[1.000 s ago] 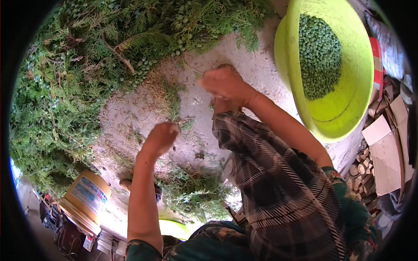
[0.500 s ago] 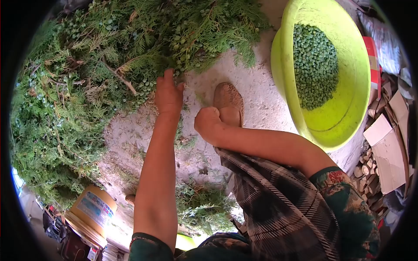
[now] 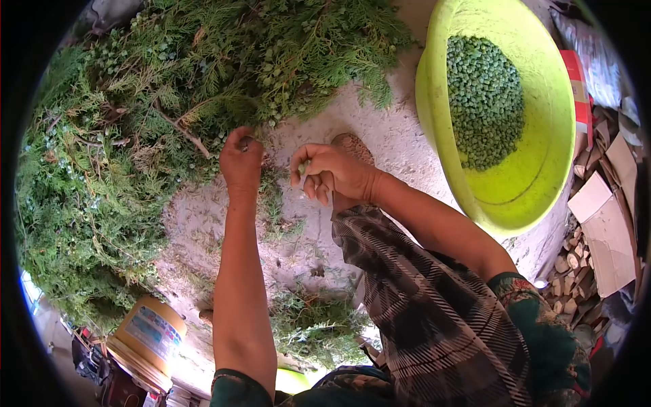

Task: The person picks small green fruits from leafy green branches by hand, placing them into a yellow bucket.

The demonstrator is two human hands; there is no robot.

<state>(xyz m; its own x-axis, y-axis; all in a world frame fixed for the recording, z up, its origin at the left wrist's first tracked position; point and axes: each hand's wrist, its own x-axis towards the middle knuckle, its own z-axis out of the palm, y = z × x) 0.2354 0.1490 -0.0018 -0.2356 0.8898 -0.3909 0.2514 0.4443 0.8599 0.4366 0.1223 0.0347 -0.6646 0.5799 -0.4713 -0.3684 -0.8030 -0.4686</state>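
Observation:
My left hand (image 3: 242,163) is closed at the near edge of a heap of leafy green conifer branches (image 3: 203,74). Something small and dark shows between its thumb and fingers, too small to name. To its right, my right hand (image 3: 336,171) has its fingers curled in over a few small green cones (image 3: 305,165), above the knee and shoe. Similar bluish-green cones sit among the foliage. A large yellow-green tub (image 3: 536,183) at the right holds a pile of green cones (image 3: 485,102).
A yellowish bucket (image 3: 152,336) with a label stands at lower left. Loose sprigs (image 3: 315,319) lie on the pale floor (image 3: 196,230). Cardboard (image 3: 603,234) and chopped wood (image 3: 569,271) are at the right. A shoe (image 3: 352,146) is beyond my right hand.
My left hand has drawn back from the branches, down and left, its fingers closing. My right hand has turned from a fist to show curled fingers with green cones.

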